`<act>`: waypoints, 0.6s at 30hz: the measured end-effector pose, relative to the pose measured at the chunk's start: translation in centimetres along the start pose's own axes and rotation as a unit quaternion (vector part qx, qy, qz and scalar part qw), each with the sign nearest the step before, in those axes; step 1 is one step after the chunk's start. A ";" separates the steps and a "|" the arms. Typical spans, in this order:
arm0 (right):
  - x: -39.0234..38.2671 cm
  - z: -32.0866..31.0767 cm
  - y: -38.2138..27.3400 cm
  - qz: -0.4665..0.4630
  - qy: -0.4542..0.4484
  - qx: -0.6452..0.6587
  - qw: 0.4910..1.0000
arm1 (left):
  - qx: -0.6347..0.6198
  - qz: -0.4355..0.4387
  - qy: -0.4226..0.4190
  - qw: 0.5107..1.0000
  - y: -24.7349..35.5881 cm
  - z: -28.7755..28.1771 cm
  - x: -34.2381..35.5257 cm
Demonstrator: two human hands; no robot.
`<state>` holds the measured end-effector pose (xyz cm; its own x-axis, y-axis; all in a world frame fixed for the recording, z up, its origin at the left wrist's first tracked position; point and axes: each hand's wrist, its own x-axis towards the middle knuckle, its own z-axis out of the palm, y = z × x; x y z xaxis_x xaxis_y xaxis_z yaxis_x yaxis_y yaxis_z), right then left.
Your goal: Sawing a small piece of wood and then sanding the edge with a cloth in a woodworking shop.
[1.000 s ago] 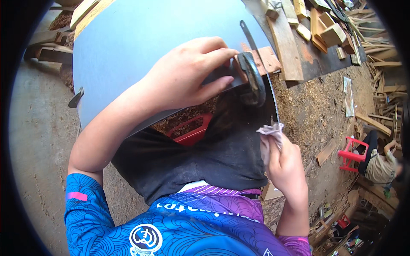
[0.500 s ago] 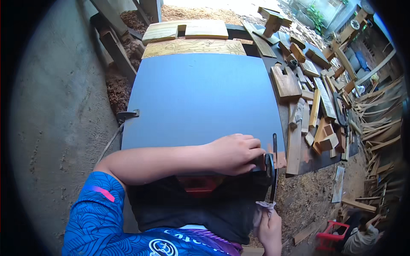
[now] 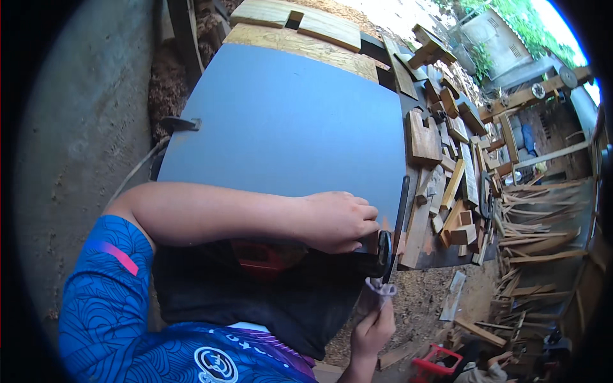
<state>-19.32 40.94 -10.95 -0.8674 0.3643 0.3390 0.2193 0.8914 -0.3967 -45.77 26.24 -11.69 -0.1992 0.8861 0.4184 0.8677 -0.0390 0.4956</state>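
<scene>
A large blue-grey panel [image 3: 287,121] lies flat on the bench before me. At its near right corner stands a bar clamp [image 3: 400,214], its dark bar tilted upward past the panel's edge. My left hand [image 3: 338,220] reaches across from the left and rests at that corner, fingers curled beside the clamp's dark jaw [image 3: 384,249]; what lies under the fingers is hidden. Below, my right hand [image 3: 375,329] is closed round a pale cloth [image 3: 378,288] at the clamp's lower end. The cloth hides the handle there. Another clamp [image 3: 182,123] grips the panel's left edge.
Wooden boards [image 3: 329,29] lie beyond the panel. Several offcuts and blocks [image 3: 426,137] crowd the bench on the right. Wood strips [image 3: 543,220] are piled farther right. A person [image 3: 482,370] is near a red plastic stool [image 3: 437,362] at the lower right. A concrete wall [image 3: 83,159] bounds the left.
The view has turned, so the panel and bench appear tilted and shifted left. Both hands keep their places at the clamp, and the right hand still holds the cloth.
</scene>
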 end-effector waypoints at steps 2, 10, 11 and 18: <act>-2.6 -0.8 -0.4 0.015 -0.010 -0.007 1.000 | -0.003 0.020 0.005 1.000 -0.2 0.4 0.2; 7.0 -0.5 -4.5 0.120 -0.147 -0.067 0.979 | 0.004 0.011 -0.012 1.000 -0.3 -0.2 -0.6; 7.7 -0.3 -4.2 0.120 -0.147 -0.069 0.979 | 0.013 0.009 -0.006 1.000 -0.2 -0.1 -0.5; 2.3 -4.8 -4.4 0.119 -0.173 -0.055 0.976 | -0.003 0.001 -0.028 1.000 -0.1 -0.2 0.2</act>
<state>-20.20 39.14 -4.35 -0.8808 0.4687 -0.0667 0.4630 0.8235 -0.3278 -45.98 26.33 -11.46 -0.1710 0.9103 0.3771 0.8655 -0.0442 0.4989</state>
